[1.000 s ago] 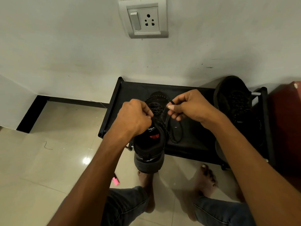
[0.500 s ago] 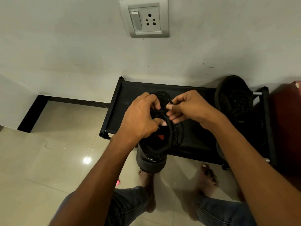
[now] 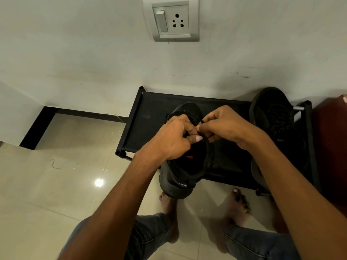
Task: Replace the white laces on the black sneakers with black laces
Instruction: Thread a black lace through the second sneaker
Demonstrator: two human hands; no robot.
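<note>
At the top centre of the frame you see a white switch-and-socket plate (image 3: 175,20) on the pale wall (image 3: 75,59). Below it, a low black rack (image 3: 150,107) stands against the wall on glossy beige floor tiles (image 3: 56,194). A dark skirting strip (image 3: 90,115) runs along the wall at left. A dark red object (image 3: 332,147) fills the right edge.
</note>
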